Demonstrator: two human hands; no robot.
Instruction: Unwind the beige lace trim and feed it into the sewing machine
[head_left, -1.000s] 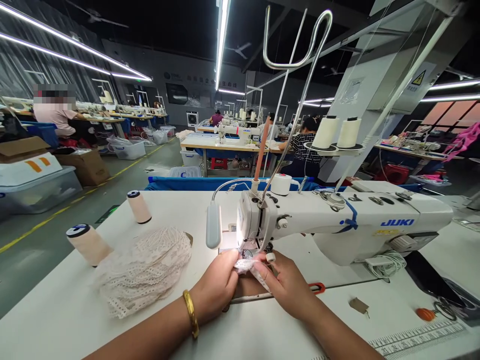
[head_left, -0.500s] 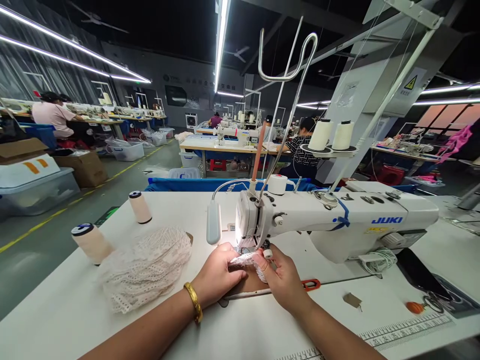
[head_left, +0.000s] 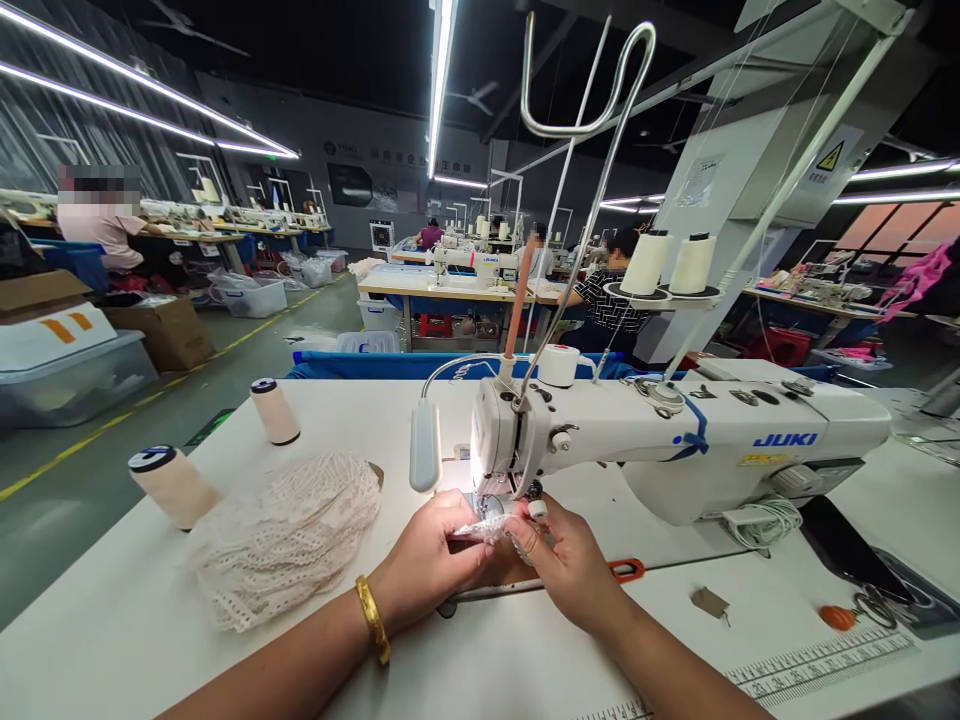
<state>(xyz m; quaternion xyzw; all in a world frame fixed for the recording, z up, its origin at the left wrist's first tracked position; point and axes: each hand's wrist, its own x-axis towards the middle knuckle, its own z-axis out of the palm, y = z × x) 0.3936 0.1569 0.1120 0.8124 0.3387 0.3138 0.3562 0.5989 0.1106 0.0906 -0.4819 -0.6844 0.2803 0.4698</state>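
Both hands pinch one small piece of pale lace trim (head_left: 489, 528) just in front of the needle area of a white sewing machine (head_left: 600, 425). My left hand (head_left: 431, 545), with a gold bangle (head_left: 373, 618) at its wrist, grips the left end between thumb and fingers. On the other side my right hand (head_left: 571, 562) holds the right end, its fingers partly behind the machine's presser parts. The lace lies close to the presser foot; whether it is under it I cannot tell. A heap of pale eyelet lace (head_left: 289, 535) rests to the left of my left hand.
Two thread cones stand at the left, one peach cone (head_left: 171, 487) near the lace heap and a smaller cone (head_left: 274, 411) behind. A lamp (head_left: 425, 445) hangs beside the machine head. At right lie a phone (head_left: 851, 548), an orange-handled tool (head_left: 626, 570) and a printed ruler (head_left: 821, 668).
The lace between my hands has moved slightly down and toward me, away from the needle area, and looks flatter. Both hands keep hold of it. The camera view has shifted a little.
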